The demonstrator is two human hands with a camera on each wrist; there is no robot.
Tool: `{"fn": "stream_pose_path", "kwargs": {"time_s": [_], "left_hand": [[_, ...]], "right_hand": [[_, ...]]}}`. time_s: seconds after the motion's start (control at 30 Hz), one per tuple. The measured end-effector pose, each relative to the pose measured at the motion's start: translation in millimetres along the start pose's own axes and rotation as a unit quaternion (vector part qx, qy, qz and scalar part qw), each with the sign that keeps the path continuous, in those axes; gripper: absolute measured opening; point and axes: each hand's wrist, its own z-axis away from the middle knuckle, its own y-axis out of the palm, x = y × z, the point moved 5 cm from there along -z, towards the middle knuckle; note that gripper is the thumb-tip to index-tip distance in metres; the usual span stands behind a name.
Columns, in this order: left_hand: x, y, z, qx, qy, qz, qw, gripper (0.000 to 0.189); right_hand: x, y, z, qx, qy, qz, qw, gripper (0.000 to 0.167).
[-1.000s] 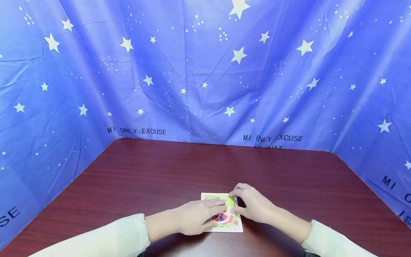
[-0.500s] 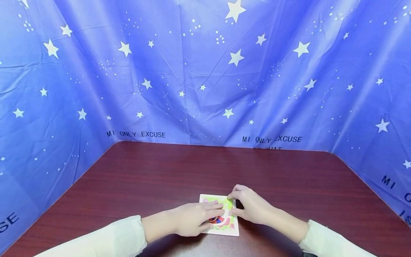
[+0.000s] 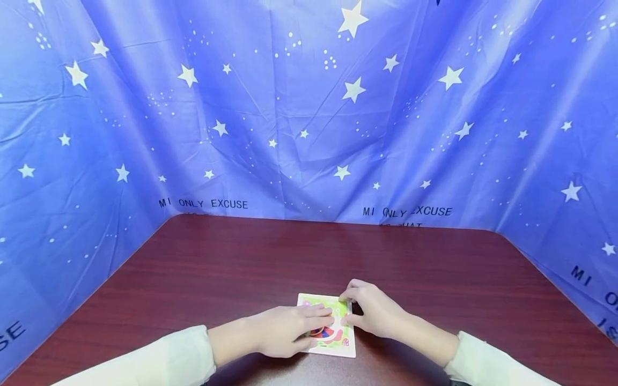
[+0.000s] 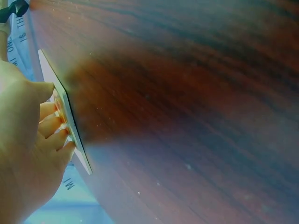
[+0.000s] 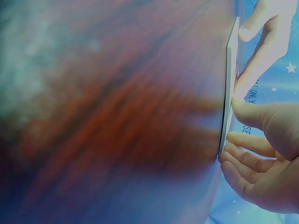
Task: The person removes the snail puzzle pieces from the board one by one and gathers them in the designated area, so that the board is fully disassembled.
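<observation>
A flat, square puzzle board [image 3: 333, 350] with a pale rim lies near the table's front. Its bright picture shows green, pink, red and blue; much of it is hidden under the hands. My left hand [image 3: 286, 329] rests across the board's left part, its fingers [image 3: 318, 312] extended over the picture. In the left wrist view, the thumb [image 4: 44, 91] touches the board near its edge. My right hand [image 3: 379, 311] holds the far right corner. The right wrist view has its thumb [image 5: 250, 112] on the board's face and several fingers curled at the rim.
A dark red wood-grain table [image 3: 232, 262] surrounds the board. Behind and beside it hangs a blue curtain [image 3: 289, 107] with white stars and printed letters. Pale sleeves [image 3: 185, 354] cover both forearms.
The board has shifted slightly left and nearer, and both hands have moved along with it. The head view has tilted a little. Finger placement looks about the same.
</observation>
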Motion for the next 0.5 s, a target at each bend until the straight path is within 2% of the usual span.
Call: {"fn": "stream_pose_path", "kwargs": {"time_s": [0.23, 0.5], "left_hand": [[1.9, 2.1, 0.9, 0.005, 0.005, -0.001, 1.0000, 0.049], [0.9, 1.5, 4.0, 0.001, 0.009, 0.017, 0.9998, 0.049]], "right_hand": [[-3.5, 0.6, -4.3, 0.007, 0.028, -0.023, 0.9993, 0.028], [-4.1, -0.5, -6.8, 0.002, 0.011, -0.039, 0.9992, 0.025]]}}
